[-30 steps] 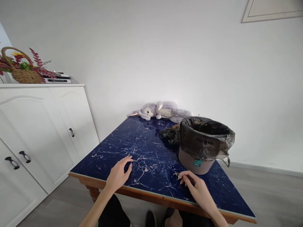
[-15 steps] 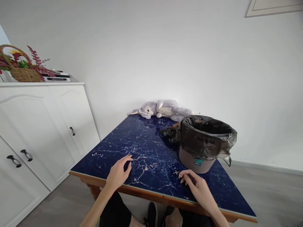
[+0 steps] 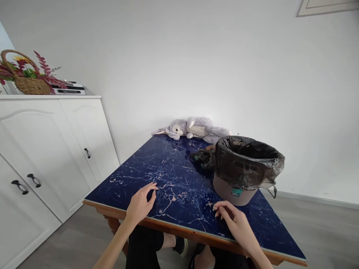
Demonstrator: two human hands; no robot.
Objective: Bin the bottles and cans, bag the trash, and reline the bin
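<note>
My left hand (image 3: pixel 141 201) rests at the near edge of the blue marbled table (image 3: pixel 171 168), thumb and fingers apart, holding nothing. On the right, my right hand (image 3: pixel 231 218) lies on the tabletop with loosely bent fingers and a gap at the thumb; it is empty too. Just beyond it stands a grey-brown trash can (image 3: pixel 228 186), upright. A black trash bag (image 3: pixel 246 168) lines the can and is folded over its rim, with a loose loop hanging at the right. Behind the can's left side lies a crumpled dark plastic bag (image 3: pixel 206 158), partly hidden.
A grey plush rabbit (image 3: pixel 196 129) lies on its side at the table's far end, against the wall. To the left is a white cabinet (image 3: pixel 56 149) carrying a wicker flower basket (image 3: pixel 32 85) and a white device (image 3: pixel 70 89).
The view has shifted slightly, and a foot under the table has moved. Both hands and the trash can stay where they were on the table.
</note>
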